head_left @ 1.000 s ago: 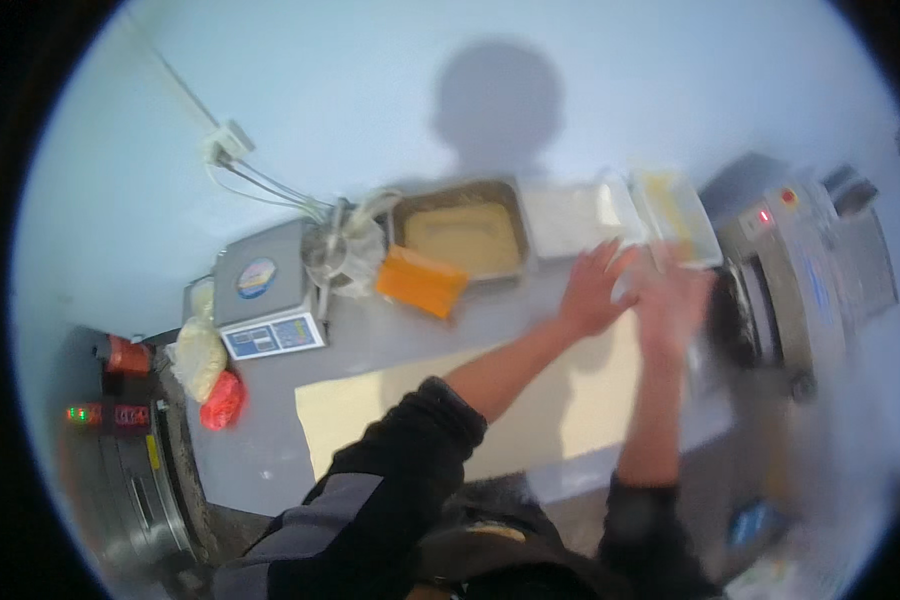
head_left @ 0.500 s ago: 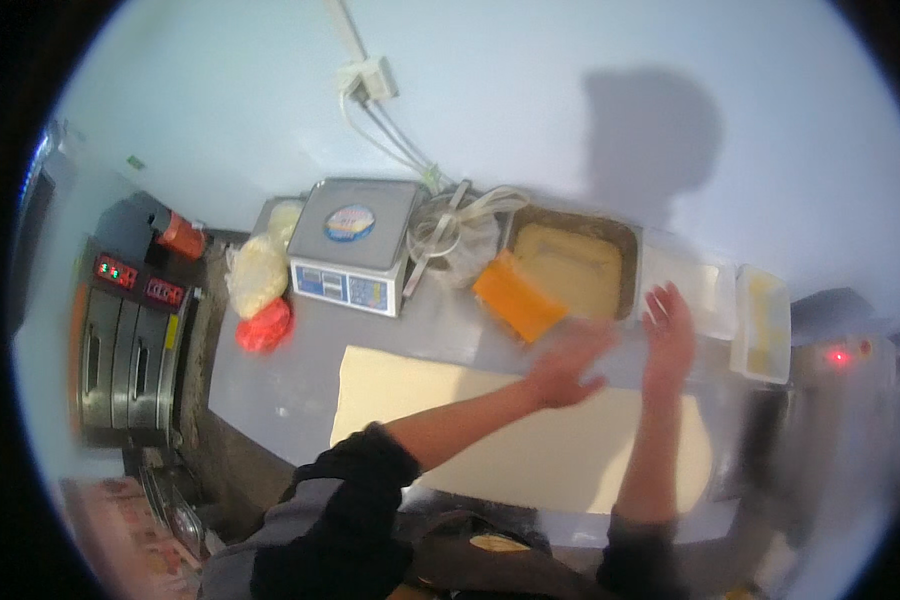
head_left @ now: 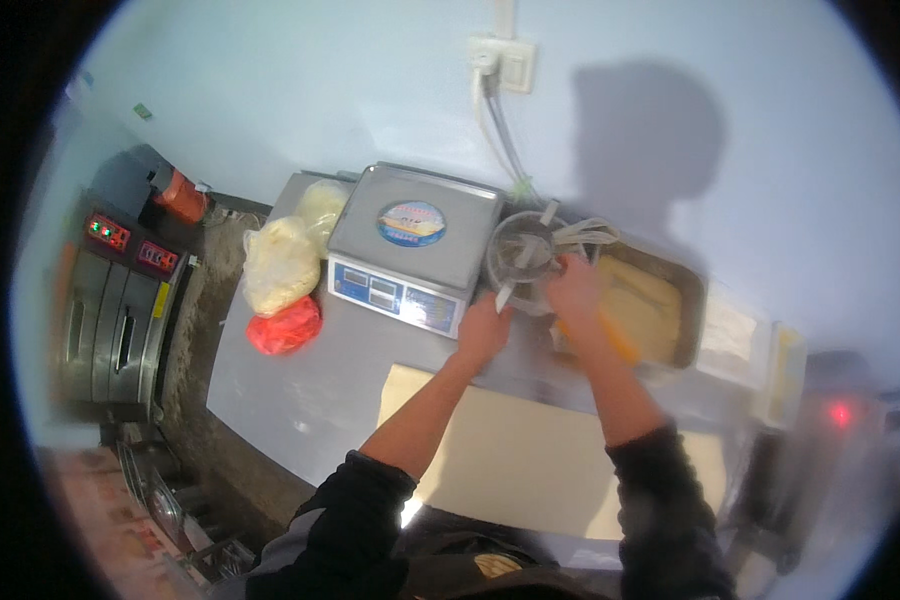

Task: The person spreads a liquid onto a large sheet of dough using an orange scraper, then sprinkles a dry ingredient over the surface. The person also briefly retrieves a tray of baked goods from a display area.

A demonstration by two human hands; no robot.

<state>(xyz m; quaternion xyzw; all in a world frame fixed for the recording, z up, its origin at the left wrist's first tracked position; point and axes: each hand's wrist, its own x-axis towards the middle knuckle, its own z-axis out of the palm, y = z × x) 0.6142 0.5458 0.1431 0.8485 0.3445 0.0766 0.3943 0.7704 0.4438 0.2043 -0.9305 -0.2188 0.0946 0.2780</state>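
Note:
A round strainer [head_left: 518, 252] with a pale flat handle rests over a clear plastic bag [head_left: 530, 298] beside the scale. My left hand [head_left: 484, 328] is closed round the near end of that handle. At the strainer's right side, my right hand [head_left: 574, 287] touches the rim or the bag; its fingers are partly hidden and blurred. A wide, flat sheet of pale dough [head_left: 530, 455] lies on the table below my forearms. Just past my right wrist, an orange scraper [head_left: 618, 343] leans at the near left corner of a metal tray [head_left: 692, 310] with a tan filling.
A digital scale [head_left: 415, 235] stands left of the strainer. Farther left are a bag of pale stuff [head_left: 280, 265] and a red bag [head_left: 284, 326] on the grey table [head_left: 300, 400]. White tubs [head_left: 732, 335] line the right. An oven [head_left: 120, 315] stands at far left.
Both hands have moved left and away from me, from above the dough and near the tubs to the strainer. My left hand has taken its handle. The view has shifted too.

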